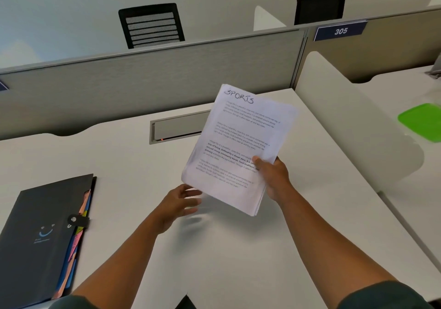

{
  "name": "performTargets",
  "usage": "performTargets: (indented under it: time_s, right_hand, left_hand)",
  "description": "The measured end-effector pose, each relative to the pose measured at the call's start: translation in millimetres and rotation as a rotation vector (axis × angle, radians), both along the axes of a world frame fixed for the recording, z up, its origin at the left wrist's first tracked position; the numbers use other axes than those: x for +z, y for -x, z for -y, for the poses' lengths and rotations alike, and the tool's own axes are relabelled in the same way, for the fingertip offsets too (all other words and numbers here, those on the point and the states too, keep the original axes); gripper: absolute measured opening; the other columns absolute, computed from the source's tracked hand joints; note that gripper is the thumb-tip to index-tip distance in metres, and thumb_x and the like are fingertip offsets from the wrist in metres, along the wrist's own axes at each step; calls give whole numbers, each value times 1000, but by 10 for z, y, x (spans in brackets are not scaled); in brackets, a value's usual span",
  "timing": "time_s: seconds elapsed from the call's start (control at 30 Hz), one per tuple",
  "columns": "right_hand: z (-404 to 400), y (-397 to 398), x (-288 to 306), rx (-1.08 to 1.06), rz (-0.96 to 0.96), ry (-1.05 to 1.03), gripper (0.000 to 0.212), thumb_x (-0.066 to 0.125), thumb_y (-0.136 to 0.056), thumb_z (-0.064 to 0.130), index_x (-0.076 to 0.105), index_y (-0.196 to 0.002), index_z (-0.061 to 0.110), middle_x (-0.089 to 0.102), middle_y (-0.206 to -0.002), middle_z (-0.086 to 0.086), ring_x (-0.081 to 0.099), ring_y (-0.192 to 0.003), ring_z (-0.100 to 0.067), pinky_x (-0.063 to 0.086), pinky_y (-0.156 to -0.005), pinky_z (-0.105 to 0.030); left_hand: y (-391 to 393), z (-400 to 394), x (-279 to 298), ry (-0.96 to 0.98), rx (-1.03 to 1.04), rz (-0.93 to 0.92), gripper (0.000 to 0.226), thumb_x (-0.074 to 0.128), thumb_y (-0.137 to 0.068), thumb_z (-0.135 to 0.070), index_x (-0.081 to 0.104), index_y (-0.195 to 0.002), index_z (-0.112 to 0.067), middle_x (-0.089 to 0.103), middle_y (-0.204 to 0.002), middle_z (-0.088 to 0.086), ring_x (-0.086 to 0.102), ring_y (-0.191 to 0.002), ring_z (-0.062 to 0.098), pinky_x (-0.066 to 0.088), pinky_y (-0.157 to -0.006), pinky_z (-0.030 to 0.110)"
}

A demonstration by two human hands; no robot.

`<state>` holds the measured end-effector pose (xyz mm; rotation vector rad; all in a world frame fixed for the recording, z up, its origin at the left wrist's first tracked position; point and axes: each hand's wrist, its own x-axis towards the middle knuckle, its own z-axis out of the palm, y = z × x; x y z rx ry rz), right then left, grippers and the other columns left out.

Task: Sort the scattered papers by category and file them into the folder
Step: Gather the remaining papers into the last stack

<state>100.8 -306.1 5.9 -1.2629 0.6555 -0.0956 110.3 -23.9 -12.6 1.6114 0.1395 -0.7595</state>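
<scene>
Here your right hand (pixel 272 177) holds the stack of papers (pixel 238 146) above the counter (pixel 238 249), its grip pinching the stack's lower right corner, "SPORTS" handwritten on the top sheet. Your left hand (pixel 179 203), fingers spread, hovers just under the lower left corner. The dark folder (pixel 40 232) lies shut near the counter's left edge

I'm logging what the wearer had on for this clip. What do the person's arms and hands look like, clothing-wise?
Both forearms are bare down to the left hand and right hand. Short dark green sleeves show only at the bottom edge of the head view. No gloves, watch, rings or bracelets are visible.
</scene>
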Motion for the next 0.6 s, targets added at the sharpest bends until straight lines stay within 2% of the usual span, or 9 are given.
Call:
performTargets:
  time_s: [0.1,0.17,0.23,0.3,0.4,0.47,0.53,0.6]
  right_hand:
    - [-105,-14,31,-31,56,-209,30,73,-84,8,67,-112,19,74,-107,-2,71,-96,-22,56,-88,-42]
    - [-197,-21,54,-8,42,-287,33,73,-83,5,67,-113,16,74,-107,-4,71,-97,-23,57,-86,-42]
    - [-274,-15,73,59,23,-327,32,74,-81,3,68,-110,16,75,-104,-4,72,-94,-23,58,-82,-41]
    - [-304,-9,72,119,14,-336,34,75,-79,1,68,-109,15,75,-104,-6,72,-94,-24,58,-80,-40]
    - [-252,-18,73,125,19,-318,41,76,-77,0,65,-116,10,73,-109,-10,71,-94,-25,58,-77,-38]
    - [-152,-34,68,51,54,-327,45,75,-77,-1,64,-118,12,72,-111,-8,70,-96,-24,57,-76,-36]
    - [-29,-40,60,-47,72,-311,45,76,-75,-2,64,-114,17,72,-109,-5,69,-97,-24,57,-79,-38]
    - [79,-31,42,-88,76,-234,36,77,-75,1,66,-104,18,71,-105,-4,67,-96,-25,57,-82,-39]
  left_hand:
    - [2,128,77,167,-73,-37,62,83,-78,-25,55,-133,-24,68,-128,0,65,-117,20,56,-93,43]
    - [-5,243,124,232,-20,-1,65,81,-78,-36,53,-136,-25,67,-130,-2,65,-118,23,56,-94,46]
    - [-32,343,157,263,107,49,62,79,-80,-36,52,-136,-28,67,-130,-3,65,-117,22,56,-92,47]
    - [-82,384,174,292,246,74,52,76,-84,-28,56,-132,-25,69,-126,0,67,-113,24,58,-87,44]
    - [-157,299,191,252,354,132,41,72,-88,-21,59,-127,-22,73,-117,0,68,-107,24,61,-81,42]
    - [-198,193,198,193,379,190,36,72,-88,-21,61,-122,-23,75,-111,-1,70,-102,22,61,-76,41]
    - [-232,78,202,139,394,238,28,72,-88,-22,65,-116,-25,76,-106,-2,72,-96,20,62,-73,39]
    - [-263,-30,200,73,397,287,22,71,-89,-21,66,-111,-23,76,-104,0,73,-93,19,63,-74,39]
